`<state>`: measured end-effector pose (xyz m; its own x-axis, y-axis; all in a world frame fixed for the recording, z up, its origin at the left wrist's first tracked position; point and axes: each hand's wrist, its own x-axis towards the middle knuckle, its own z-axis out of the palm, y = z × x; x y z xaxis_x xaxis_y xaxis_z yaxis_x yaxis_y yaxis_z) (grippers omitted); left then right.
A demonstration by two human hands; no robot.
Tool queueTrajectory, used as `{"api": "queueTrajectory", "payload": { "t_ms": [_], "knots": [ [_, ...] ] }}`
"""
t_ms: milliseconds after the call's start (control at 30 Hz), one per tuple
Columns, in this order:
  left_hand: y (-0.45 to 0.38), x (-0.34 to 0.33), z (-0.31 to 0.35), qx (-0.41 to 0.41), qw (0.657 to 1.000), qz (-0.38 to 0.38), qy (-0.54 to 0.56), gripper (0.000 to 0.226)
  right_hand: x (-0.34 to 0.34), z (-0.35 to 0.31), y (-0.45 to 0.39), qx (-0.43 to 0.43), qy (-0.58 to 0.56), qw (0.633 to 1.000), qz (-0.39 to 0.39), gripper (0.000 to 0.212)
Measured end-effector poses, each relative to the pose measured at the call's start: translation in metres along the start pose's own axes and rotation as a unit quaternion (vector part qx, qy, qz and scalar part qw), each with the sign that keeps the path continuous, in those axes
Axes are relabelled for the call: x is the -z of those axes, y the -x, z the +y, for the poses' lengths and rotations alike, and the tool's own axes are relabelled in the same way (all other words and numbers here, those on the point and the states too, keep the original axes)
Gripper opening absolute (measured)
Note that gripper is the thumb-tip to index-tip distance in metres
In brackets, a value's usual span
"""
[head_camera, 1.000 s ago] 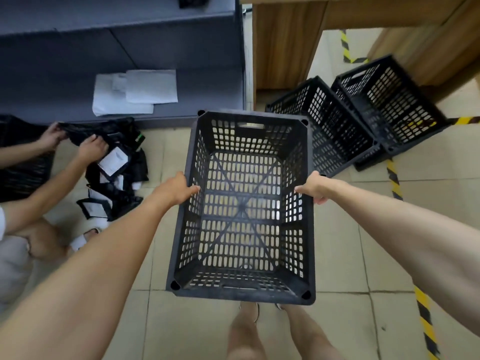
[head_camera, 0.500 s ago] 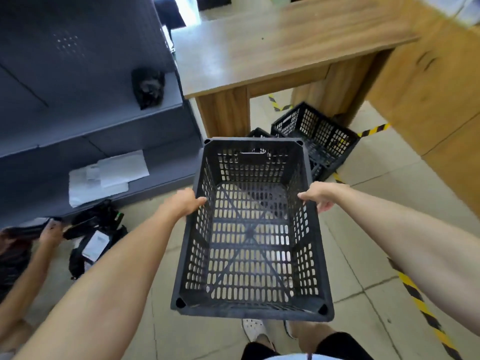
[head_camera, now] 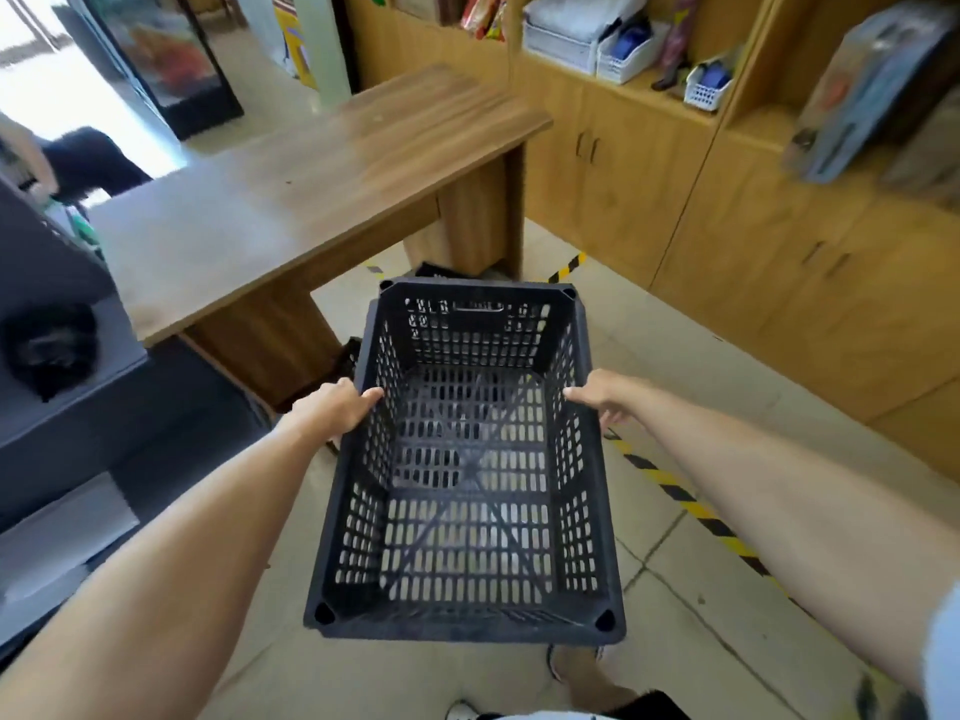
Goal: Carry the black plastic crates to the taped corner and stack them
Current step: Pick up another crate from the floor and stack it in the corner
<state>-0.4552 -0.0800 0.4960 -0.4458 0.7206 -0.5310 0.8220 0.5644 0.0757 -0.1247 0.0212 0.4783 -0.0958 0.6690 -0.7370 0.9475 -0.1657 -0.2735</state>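
Note:
I hold an empty black slotted plastic crate in the air in front of me, open side up. My left hand grips its left long rim, and my right hand grips the right long rim. Behind the held crate, parts of other black crates peek out on the floor under the desk, mostly hidden. Yellow-and-black floor tape runs along the right of the crate toward the far corner.
A wooden desk stands ahead and to the left. Wooden cabinets with cluttered shelves line the right side. A grey metal shelf unit is at my left. My feet show below the crate on the tiled floor.
My view has lifted and turned right: the seated person and the black bags left the frame. The floor crates are now mostly hidden behind the held crate. Both hands kept their grip.

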Motion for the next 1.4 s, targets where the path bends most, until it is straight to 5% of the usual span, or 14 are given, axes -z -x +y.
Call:
{"api": "queueTrajectory", "payload": {
  "t_ms": [433,633,1000,1400],
  "knots": [
    [-0.085,0.006,0.306,-0.150,0.985,-0.058,-0.054,0.051,0.142,0.203,-0.037,-0.115,-0.155,0.979,0.072,0.042],
    [-0.087,0.008,0.439,-0.260,0.958,-0.027,-0.116,0.042,0.179,0.285,-0.038,-0.192,-0.246,0.944,0.106,0.041],
    [-0.101,0.011,0.685,-0.429,0.850,-0.117,-0.284,0.032,0.226,0.378,-0.020,-0.326,-0.356,0.866,0.135,0.047],
    [0.034,-0.094,0.902,-0.613,0.667,-0.067,-0.418,0.039,0.158,0.537,0.036,-0.409,-0.599,0.671,0.153,0.044]
  ]
}}
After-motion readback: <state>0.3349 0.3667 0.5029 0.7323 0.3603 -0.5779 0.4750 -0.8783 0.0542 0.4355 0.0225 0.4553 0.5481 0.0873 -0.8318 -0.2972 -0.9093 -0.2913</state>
